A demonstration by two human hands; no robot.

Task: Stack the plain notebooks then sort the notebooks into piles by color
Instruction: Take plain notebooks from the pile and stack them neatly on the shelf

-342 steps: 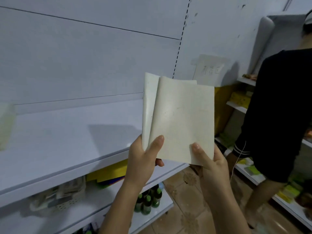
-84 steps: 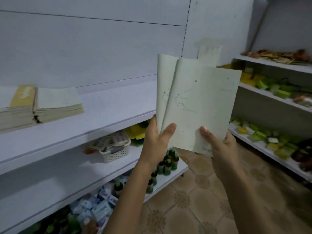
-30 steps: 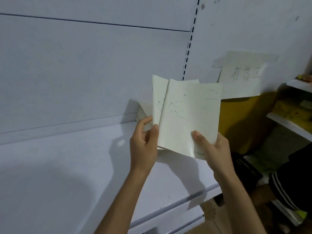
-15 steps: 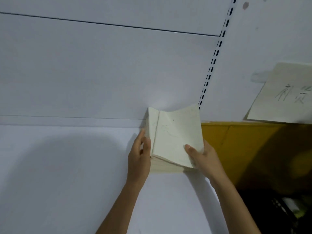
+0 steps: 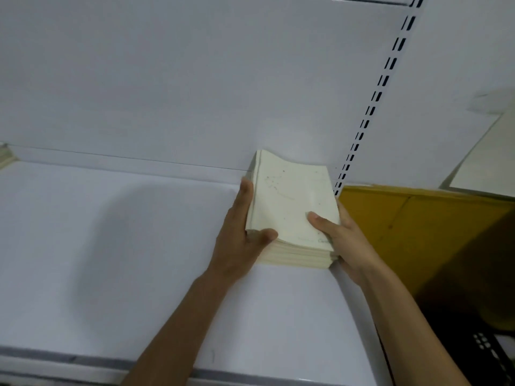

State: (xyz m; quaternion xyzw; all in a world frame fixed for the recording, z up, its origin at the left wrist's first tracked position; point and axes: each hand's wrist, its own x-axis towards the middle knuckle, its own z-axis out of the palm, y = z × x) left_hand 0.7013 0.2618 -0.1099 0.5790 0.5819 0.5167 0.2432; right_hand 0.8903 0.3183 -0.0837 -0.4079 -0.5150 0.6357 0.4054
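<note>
A stack of several cream notebooks [image 5: 289,201] lies at the right end of a white shelf [image 5: 111,246], against the back panel. The top cover carries a faint line-and-dot drawing. My left hand [image 5: 242,238] holds the stack's left side, thumb on the top cover near the front corner, fingers along the spine edge. My right hand [image 5: 337,238] holds the right side, thumb lying on the top cover, fingers hidden beside the stack.
A yellow cardboard box [image 5: 404,227] stands just right of the shelf end. A paper sheet [image 5: 485,162] hangs on the wall above it. A slotted upright [image 5: 373,101] runs up the back panel. Another notebook pile's corner [image 5: 5,157] shows at far left.
The two notebooks I held up in the air have come down onto the stack on the shelf. Both hands now sit at the stack's sides, and the view has moved closer.
</note>
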